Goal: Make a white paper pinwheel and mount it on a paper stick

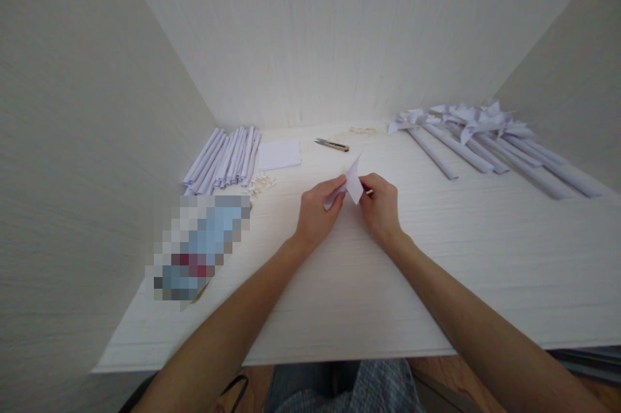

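Observation:
Both hands hold one folded piece of white paper [352, 181] just above the white tabletop [436, 257], near its middle. My left hand [317, 209] pinches the paper's lower left flap. My right hand [381, 206] grips its right side, and a small red-tipped thing shows between those fingers. The paper's point sticks up and away from me.
A stack of rolled white paper tubes [226, 159] lies at the back left, with a white paper square [280, 155] beside it. A utility knife [332, 144] lies behind the hands. Finished paper pinwheels on tubes [485, 141] lie at the back right. A blurred-out object [201, 245] sits at left. White walls enclose three sides.

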{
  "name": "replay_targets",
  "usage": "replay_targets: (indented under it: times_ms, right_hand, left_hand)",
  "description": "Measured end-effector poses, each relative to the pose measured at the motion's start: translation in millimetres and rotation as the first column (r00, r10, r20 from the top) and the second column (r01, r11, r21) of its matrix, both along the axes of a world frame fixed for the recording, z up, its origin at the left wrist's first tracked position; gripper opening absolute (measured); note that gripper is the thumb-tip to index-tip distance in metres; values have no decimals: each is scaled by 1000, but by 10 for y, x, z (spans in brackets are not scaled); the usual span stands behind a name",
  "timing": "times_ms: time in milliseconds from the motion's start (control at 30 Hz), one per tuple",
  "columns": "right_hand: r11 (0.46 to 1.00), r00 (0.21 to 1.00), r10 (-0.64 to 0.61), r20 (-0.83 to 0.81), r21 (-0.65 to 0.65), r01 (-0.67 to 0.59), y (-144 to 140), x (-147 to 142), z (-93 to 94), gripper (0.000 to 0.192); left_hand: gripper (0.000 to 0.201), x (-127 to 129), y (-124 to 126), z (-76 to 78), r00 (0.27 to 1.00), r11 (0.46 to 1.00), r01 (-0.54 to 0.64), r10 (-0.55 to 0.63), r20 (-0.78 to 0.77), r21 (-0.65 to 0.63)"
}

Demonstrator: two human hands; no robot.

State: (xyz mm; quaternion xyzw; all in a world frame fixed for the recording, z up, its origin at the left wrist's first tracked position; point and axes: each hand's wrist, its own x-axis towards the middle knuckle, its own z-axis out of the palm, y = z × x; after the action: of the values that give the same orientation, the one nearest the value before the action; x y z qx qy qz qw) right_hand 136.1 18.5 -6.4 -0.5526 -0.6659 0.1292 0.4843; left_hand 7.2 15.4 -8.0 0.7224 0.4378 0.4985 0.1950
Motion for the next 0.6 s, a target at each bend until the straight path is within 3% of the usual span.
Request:
replay_targets:
  times_ms: [400,600]
  right_hand:
    - [998,957,37,-289,-37,-49,4,-10,-43,17]
    - [996,930,49,-364,-51,-73,-6,-26,-41,17]
  left_hand:
    - [24,-35,35,-78,992,941,81,-43,-121,329]
    - [23,-37,35,-78,989,924,68,-13,-145,377]
